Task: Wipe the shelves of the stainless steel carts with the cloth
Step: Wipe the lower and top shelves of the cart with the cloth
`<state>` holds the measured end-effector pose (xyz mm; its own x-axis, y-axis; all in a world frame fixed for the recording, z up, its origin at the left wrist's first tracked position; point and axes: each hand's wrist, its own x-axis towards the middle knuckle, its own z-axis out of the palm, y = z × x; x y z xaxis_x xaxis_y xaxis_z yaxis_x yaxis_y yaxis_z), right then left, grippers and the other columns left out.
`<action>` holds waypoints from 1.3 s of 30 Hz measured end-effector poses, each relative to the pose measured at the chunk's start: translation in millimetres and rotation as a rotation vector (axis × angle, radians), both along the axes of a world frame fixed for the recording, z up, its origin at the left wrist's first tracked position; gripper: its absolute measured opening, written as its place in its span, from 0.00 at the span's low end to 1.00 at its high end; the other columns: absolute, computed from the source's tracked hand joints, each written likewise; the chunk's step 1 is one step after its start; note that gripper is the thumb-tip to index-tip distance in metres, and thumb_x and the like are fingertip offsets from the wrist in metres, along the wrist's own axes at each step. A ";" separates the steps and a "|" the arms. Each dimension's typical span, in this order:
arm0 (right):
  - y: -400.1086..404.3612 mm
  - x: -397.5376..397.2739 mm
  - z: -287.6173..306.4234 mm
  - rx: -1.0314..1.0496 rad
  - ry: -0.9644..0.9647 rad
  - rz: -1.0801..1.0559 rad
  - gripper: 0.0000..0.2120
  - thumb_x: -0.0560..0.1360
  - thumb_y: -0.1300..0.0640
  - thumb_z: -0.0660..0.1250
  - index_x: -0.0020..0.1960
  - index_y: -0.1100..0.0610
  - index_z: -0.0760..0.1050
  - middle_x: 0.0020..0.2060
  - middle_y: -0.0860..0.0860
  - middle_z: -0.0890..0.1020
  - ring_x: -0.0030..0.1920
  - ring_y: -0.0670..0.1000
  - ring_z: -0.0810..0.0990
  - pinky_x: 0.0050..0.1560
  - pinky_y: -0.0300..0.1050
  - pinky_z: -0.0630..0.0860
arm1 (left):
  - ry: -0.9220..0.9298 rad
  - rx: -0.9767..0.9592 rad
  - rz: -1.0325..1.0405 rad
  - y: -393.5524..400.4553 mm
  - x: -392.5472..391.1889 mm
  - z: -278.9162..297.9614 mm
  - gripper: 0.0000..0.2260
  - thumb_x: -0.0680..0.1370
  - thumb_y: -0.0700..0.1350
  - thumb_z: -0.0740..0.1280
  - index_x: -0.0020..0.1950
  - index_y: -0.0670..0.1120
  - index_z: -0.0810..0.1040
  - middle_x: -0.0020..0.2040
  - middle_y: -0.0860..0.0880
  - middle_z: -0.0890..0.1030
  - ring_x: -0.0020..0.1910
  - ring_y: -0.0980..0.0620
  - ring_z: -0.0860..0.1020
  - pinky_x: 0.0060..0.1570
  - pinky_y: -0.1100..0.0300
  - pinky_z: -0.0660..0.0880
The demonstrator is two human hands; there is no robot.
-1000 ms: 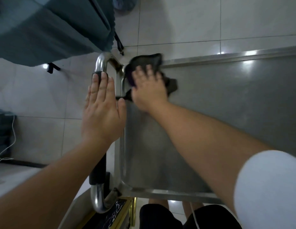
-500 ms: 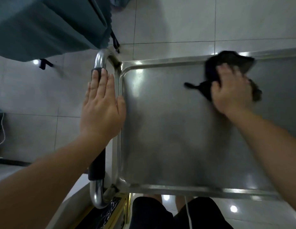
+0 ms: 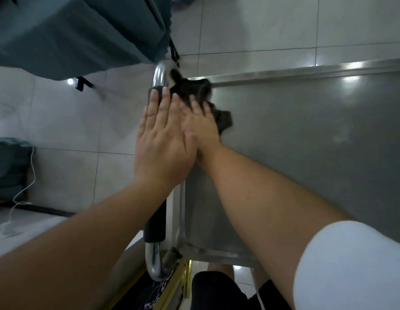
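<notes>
Now the right hand (image 3: pixel 202 126) has swept the dark cloth (image 3: pixel 195 91) back from the far right of the top shelf (image 3: pixel 306 142) into the corner beside the cart handle (image 3: pixel 158 77), fingers flat and pressing it down. The left hand (image 3: pixel 163 139) stays on the handle, fingers straight and together. Probably another pass is finished, with the corner getting attention.

Likely a restaurant or hotel service area: a stainless steel cart (image 3: pixel 306 142) with a tubular handle (image 3: pixel 159 79) stands on pale glossy floor tiles (image 3: pixel 250 25), near a teal tablecloth (image 3: pixel 71 32).
</notes>
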<state>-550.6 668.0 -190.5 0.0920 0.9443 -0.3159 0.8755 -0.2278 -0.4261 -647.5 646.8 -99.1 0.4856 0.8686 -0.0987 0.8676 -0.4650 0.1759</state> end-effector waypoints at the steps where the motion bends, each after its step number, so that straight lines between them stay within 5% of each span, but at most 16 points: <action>1: -4.3 -2.8 -0.1 0.013 0.021 0.092 0.31 0.87 0.43 0.49 0.86 0.49 0.46 0.86 0.47 0.51 0.85 0.56 0.45 0.83 0.62 0.45 | 0.007 0.004 -0.006 -0.6 0.5 -0.1 0.31 0.85 0.54 0.47 0.87 0.43 0.51 0.88 0.46 0.47 0.86 0.53 0.40 0.84 0.52 0.40; 7: -108.6 72.7 -13.4 0.111 -0.068 0.093 0.28 0.83 0.42 0.55 0.82 0.44 0.63 0.82 0.42 0.64 0.83 0.50 0.57 0.82 0.56 0.50 | 0.010 -0.046 -0.007 1.7 -0.6 0.7 0.30 0.86 0.55 0.49 0.88 0.47 0.48 0.88 0.50 0.44 0.84 0.57 0.37 0.82 0.55 0.38; 13: -216.8 254.8 -19.9 0.041 -0.210 -0.668 0.32 0.80 0.42 0.52 0.81 0.52 0.66 0.81 0.53 0.66 0.81 0.62 0.62 0.78 0.64 0.60 | 0.016 -0.035 -0.026 5.2 1.0 -0.7 0.31 0.86 0.55 0.49 0.87 0.47 0.47 0.88 0.50 0.44 0.84 0.57 0.36 0.82 0.53 0.39; 18: -202.9 228.7 -16.6 -0.069 -0.193 -1.121 0.32 0.82 0.42 0.49 0.84 0.50 0.58 0.84 0.48 0.58 0.84 0.58 0.52 0.81 0.67 0.51 | 0.010 -0.053 -0.021 6.8 0.9 0.3 0.32 0.86 0.55 0.50 0.87 0.46 0.46 0.88 0.50 0.44 0.85 0.56 0.37 0.84 0.51 0.41; 22: -148.1 103.8 -16.9 0.000 -0.138 -0.917 0.30 0.83 0.46 0.57 0.84 0.52 0.61 0.84 0.49 0.61 0.84 0.59 0.56 0.80 0.64 0.52 | 0.010 -0.045 -0.016 7.0 1.5 -1.5 0.31 0.86 0.54 0.49 0.87 0.46 0.47 0.88 0.49 0.44 0.85 0.54 0.38 0.84 0.50 0.41; 26: -103.1 -17.6 -16.9 0.029 -0.071 -0.401 0.31 0.84 0.44 0.54 0.85 0.50 0.54 0.85 0.46 0.56 0.85 0.55 0.50 0.81 0.61 0.44 | 0.016 -0.026 -0.011 6.4 2.7 -2.8 0.32 0.85 0.55 0.49 0.87 0.45 0.48 0.88 0.48 0.45 0.85 0.54 0.39 0.84 0.50 0.41; 29: -87.6 -35.2 -19.5 0.088 -0.024 0.055 0.33 0.85 0.42 0.54 0.86 0.51 0.51 0.84 0.46 0.58 0.85 0.54 0.49 0.83 0.60 0.45 | 0.020 -0.010 -0.007 5.5 2.5 -3.4 0.32 0.85 0.55 0.49 0.87 0.46 0.49 0.88 0.48 0.46 0.85 0.53 0.39 0.84 0.50 0.41; 33: -123.1 12.4 -24.3 0.178 -0.040 0.366 0.29 0.83 0.43 0.58 0.83 0.45 0.62 0.82 0.44 0.64 0.84 0.52 0.57 0.83 0.57 0.50 | 0.027 0.006 -0.026 5.4 2.7 -3.1 0.31 0.85 0.54 0.49 0.87 0.45 0.49 0.88 0.47 0.46 0.86 0.52 0.40 0.83 0.52 0.40; 36: -181.7 85.2 -28.6 0.235 -0.142 0.250 0.29 0.79 0.43 0.60 0.79 0.45 0.70 0.79 0.44 0.70 0.81 0.52 0.66 0.80 0.57 0.60 | 0.017 -0.017 -0.031 6.4 2.6 -1.1 0.31 0.86 0.55 0.50 0.87 0.46 0.48 0.88 0.48 0.46 0.85 0.53 0.39 0.82 0.54 0.38; 39: -234.3 163.6 -26.7 0.152 -0.197 -0.232 0.30 0.78 0.43 0.57 0.79 0.45 0.70 0.79 0.47 0.71 0.80 0.55 0.67 0.78 0.59 0.60 | 0.018 -0.028 -0.043 7.5 1.9 0.8 0.31 0.86 0.54 0.50 0.87 0.46 0.48 0.88 0.48 0.45 0.85 0.53 0.38 0.82 0.53 0.38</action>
<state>-387.0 433.7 -217.2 0.3556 0.9259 -0.1274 0.8765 -0.3777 -0.2984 -645.6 654.4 -98.3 0.5202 0.8438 -0.1317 0.8501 -0.4969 0.1743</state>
